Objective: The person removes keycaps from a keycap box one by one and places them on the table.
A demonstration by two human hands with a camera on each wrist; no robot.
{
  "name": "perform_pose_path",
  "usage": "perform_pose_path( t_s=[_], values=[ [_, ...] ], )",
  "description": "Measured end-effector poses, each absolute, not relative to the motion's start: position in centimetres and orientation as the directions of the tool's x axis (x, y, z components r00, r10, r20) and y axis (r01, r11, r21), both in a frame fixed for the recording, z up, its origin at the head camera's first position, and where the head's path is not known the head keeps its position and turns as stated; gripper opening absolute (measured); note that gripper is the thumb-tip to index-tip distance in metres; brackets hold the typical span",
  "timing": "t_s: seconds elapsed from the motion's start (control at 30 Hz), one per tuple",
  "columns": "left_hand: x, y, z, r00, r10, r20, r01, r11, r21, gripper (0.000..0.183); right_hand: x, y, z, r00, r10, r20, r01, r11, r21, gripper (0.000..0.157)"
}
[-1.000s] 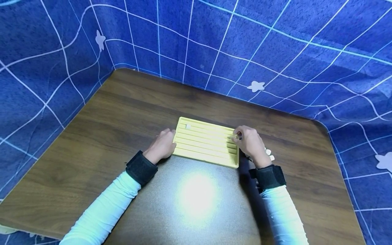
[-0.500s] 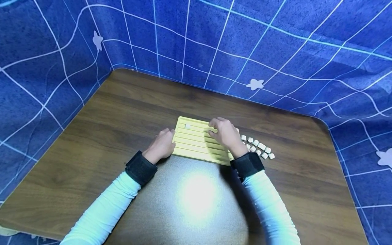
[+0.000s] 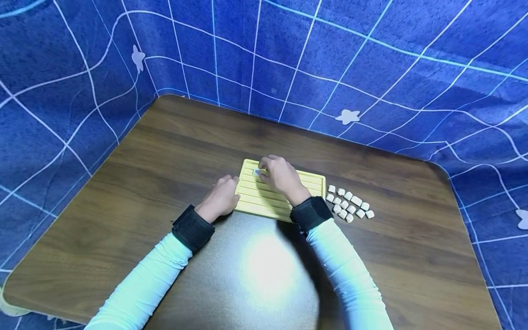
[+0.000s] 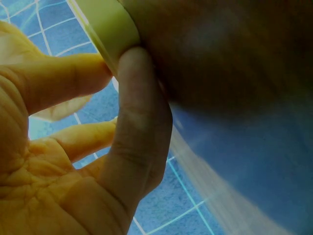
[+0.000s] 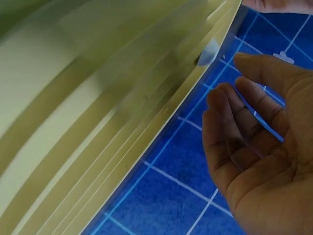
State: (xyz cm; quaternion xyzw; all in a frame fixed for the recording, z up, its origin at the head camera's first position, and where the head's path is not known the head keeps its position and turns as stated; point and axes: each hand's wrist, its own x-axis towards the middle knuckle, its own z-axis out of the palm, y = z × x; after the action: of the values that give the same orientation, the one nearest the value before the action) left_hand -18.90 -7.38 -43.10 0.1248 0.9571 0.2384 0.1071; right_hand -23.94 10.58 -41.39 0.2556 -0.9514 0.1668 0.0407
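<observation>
A yellow ridged tray point(image 3: 264, 201) lies on the table. My left hand point(image 3: 218, 196) pinches its left edge; in the left wrist view, a finger and the thumb point(image 4: 142, 98) meet at the tray's rim point(image 4: 110, 34). My right hand point(image 3: 282, 176) is over the tray's upper left part, thumb and fingers apart. Just ahead of its fingertips sits a small white block point(image 3: 255, 172) in the top row. In the right wrist view, the right hand point(image 5: 259, 147) has loosely bent fingers beside the white block point(image 5: 209, 53), and nothing shows between them.
Several small white blocks point(image 3: 344, 205), one of them wider, lie in a loose cluster just right of the tray. The wooden table point(image 3: 185, 137) extends on all sides. A blue cloth point(image 3: 280, 59) with white lines and stars hangs behind it.
My right hand has moved left from the tray's right edge to the white block at its upper left, uncovering the cluster of blocks. My left hand has kept its grip on the tray.
</observation>
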Motion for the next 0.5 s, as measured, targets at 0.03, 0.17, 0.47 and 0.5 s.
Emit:
perform_pose_path(
  t_s=[0.03,0.17,0.47,0.5],
  values=[
    [-18.9,-7.4,-43.1,-0.946,0.292,-0.144,0.19,0.855,0.482,0.05,-24.0,10.4,-41.4,-0.865,-0.476,0.161,-0.502,0.811,-0.299,0.019],
    [-19.0,-7.3,-43.1,-0.946,0.293,-0.141,0.192,0.855,0.482,0.051,-24.4,9.7,-41.5,-0.861,-0.486,0.15,-0.509,0.808,-0.298,0.015],
    [-18.8,-7.3,-43.1,-0.952,0.283,-0.113,0.196,0.853,0.484,0.048,-25.2,8.8,-42.0,-0.863,-0.494,0.102,-0.502,0.818,-0.28,0.013],
    [-18.7,-7.3,-43.1,-0.953,0.284,-0.11,0.198,0.852,0.484,0.048,-25.3,8.7,-42.1,-0.864,-0.494,0.093,-0.499,0.821,-0.279,0.014]
  ],
)
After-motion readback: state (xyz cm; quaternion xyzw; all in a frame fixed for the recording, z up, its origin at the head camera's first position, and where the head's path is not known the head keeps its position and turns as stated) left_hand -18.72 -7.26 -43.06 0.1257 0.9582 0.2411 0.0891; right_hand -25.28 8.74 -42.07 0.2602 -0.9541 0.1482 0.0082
